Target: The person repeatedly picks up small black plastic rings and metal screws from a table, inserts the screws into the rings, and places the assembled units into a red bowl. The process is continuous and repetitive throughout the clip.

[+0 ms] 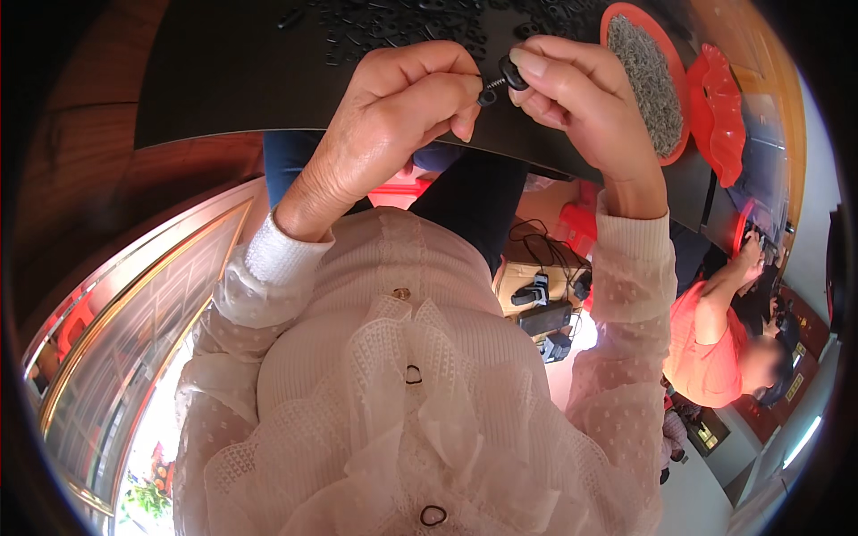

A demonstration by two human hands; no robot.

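Observation:
Above the near edge of the black table, my left hand [407,103] pinches a small black plastic piece [486,96] at its fingertips. My right hand [576,94] is closed on a rounded black knob-like part [513,71], held between thumb and forefinger. Between the two parts runs a thin silvery threaded screw or spring [496,83]; which of these it is I cannot tell. It seems to touch both parts. My fingers cover much of each piece.
Many small black parts [402,22] lie scattered at the table's [232,89] far side. An orange-red bowl [675,147] of small grey metal pieces [645,80] stands right, beside a red wavy-edged dish [715,112]. A box with chargers and cables [541,290] sits below. Another person [706,339] works at right.

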